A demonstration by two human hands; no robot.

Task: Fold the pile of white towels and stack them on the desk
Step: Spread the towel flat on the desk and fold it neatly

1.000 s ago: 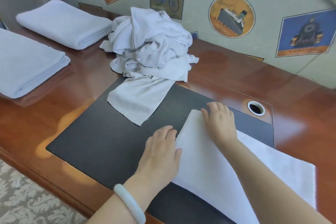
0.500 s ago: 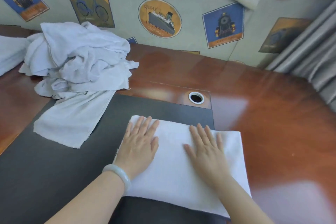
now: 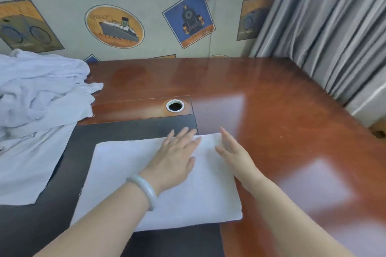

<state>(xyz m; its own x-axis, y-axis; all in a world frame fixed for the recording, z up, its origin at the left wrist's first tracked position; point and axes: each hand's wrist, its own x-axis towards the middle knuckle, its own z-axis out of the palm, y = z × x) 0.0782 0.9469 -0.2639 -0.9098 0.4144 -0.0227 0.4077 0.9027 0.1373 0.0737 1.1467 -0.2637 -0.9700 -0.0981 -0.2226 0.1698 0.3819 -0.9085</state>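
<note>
Under the flat left hand (image 3: 173, 160) sits the towel (image 3: 125, 173), long axis sideways; open, empty right hand (image 3: 231, 152) is at its right end.

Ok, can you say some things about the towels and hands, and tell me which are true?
1. The left hand lies flat on the folded towel. True.
2. The bracelet is on the right wrist. False: it is on the left wrist.
3. The messy pile of towels is left of the folded towel. True.
4. The folded towel covers the round hole in the desk. False: the hole is uncovered, beyond the towel.
5. The right hand grips a towel corner. False: its fingers are straight, at the towel's right edge.
</note>
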